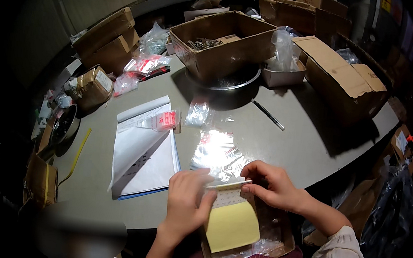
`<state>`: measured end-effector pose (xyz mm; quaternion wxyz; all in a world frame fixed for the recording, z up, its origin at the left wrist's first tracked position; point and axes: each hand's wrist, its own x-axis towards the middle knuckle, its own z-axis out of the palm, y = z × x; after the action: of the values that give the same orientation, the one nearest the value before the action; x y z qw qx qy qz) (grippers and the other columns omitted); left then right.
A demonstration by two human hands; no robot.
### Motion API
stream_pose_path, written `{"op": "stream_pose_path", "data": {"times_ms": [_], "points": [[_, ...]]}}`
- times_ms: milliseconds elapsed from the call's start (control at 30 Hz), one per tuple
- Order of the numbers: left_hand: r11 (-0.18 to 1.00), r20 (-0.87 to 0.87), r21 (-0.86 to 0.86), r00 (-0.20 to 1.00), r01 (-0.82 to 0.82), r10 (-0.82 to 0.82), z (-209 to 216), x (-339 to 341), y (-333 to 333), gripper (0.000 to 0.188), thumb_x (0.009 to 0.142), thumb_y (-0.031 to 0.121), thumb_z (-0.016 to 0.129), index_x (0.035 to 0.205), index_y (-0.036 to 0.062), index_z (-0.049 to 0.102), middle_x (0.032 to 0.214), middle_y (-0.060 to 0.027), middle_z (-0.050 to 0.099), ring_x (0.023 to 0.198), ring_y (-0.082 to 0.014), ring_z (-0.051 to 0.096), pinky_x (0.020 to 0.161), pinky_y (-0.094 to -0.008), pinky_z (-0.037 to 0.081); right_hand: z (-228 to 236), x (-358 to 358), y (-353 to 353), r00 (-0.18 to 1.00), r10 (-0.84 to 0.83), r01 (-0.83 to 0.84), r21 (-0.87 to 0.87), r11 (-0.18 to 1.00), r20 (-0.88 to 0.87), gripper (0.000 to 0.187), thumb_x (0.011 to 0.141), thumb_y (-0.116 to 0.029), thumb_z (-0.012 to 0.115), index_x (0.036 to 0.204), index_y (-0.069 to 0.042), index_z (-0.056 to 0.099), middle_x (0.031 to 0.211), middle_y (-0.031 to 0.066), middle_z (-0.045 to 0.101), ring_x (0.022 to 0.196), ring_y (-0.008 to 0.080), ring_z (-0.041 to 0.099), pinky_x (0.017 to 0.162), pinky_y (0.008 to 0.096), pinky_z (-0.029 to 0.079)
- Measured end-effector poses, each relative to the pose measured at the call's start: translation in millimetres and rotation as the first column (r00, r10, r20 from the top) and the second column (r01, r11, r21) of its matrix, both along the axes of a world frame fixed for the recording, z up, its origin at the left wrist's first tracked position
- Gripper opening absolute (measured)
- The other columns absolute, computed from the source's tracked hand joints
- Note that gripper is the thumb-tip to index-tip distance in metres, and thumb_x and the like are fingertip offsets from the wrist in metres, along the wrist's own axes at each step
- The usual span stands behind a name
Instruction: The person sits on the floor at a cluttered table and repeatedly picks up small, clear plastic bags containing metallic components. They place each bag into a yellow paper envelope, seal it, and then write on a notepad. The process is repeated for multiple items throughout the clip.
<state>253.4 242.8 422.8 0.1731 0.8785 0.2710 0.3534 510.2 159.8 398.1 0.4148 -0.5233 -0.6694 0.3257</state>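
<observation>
A sheet of small printed white labels (228,197) on yellow backing paper (233,227) is in front of me, its top edge rolled or folded over. My right hand (273,186) pinches the top right corner between thumb and fingers. At the left edge is my left hand (185,196), its thumb against the sheet and its fingertips slightly blurred, curled round the top left corner. Under the sheet, near my lap, sits a shallow cardboard box (283,236) with clear plastic bags inside. Just beyond my hands lie several clear zip bags (214,152) in bright glare.
A notepad (145,168) with a curled page lies left, a red-marked bag roll (166,120) on it. A black pen (267,114) lies further back. A large carton of metal parts (214,50) rests on a round pan (236,82). Another open carton (341,75) stands right.
</observation>
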Motion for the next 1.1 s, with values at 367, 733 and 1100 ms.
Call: {"op": "stream_pose_path", "data": {"times_ms": [367,733,1100], "points": [[0.989,-0.017,0.138,0.999,0.049,-0.047,-13.6,33.2,2.9,0.008,0.082,0.009,0.077,0.089,0.0084,0.072,0.079,-0.0042,0.068,0.077,-0.0262,0.062,0.085,-0.0403,0.044,12.8,-2.4,14.1,0.895,-0.056,-0.102,0.324,0.941,0.442,0.024,0.085,-0.006,0.076,0.104,-0.002,0.063,0.095,0.0126,0.061,0.085,0.0336,0.062,0.077,0.0414,0.053],[0.993,-0.074,-0.113,0.997,-0.019,0.010,-20.6,32.3,9.8,0.011,0.082,0.016,0.077,0.079,0.0061,0.073,0.070,-0.0082,0.067,0.071,-0.0304,0.063,0.079,-0.0411,0.048,13.5,-4.9,8.5,0.522,-0.167,-0.561,0.484,0.671,0.837,0.030,0.077,-0.014,0.067,0.104,-0.004,0.071,0.094,0.0058,0.063,0.092,0.0236,0.064,0.084,0.0359,0.054],[0.985,0.074,0.142,0.991,0.099,-0.110,-20.3,30.5,9.8,0.008,0.076,0.010,0.078,0.081,0.0100,0.072,0.079,-0.0039,0.069,0.077,-0.0266,0.063,0.086,-0.0404,0.046,39.6,33.0,82.2,0.865,0.267,-0.181,-0.234,0.955,0.424,0.024,0.093,-0.020,0.071,0.102,0.001,0.066,0.087,0.0159,0.067,0.077,0.0295,0.067,0.071,0.0398,0.053]]}}
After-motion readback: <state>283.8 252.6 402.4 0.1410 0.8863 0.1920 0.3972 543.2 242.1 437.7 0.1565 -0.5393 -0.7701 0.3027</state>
